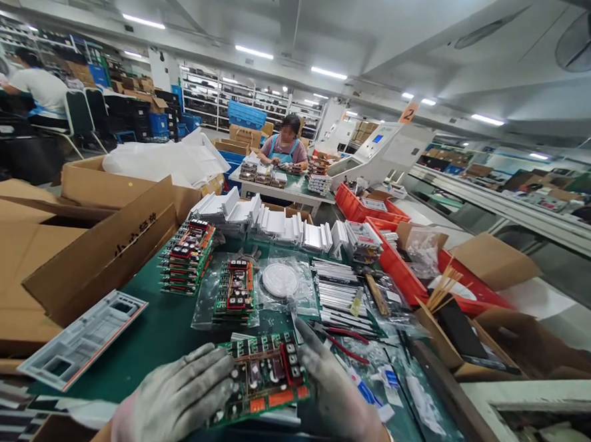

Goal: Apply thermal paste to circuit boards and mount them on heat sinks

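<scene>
A green circuit board (260,375) with black and orange parts is at the near edge of the green table, between my two gloved hands. My left hand (182,394) lies over its left side, fingers stretched out. At its right edge is my right hand (333,383), fingers extended and slightly blurred. Behind the board, a small stack of similar boards (236,287) rests on clear plastic, beside a round white lid or dish (280,279). A taller board stack (186,257) stands at the back left.
Silver metal strips (341,294), red-handled pliers (351,344) and a grey plastic frame (85,338) lie around. White metal profiles (275,225) line the back. Cardboard boxes (98,255) stand left, red crates (397,274) right. A person (284,147) sits at another table.
</scene>
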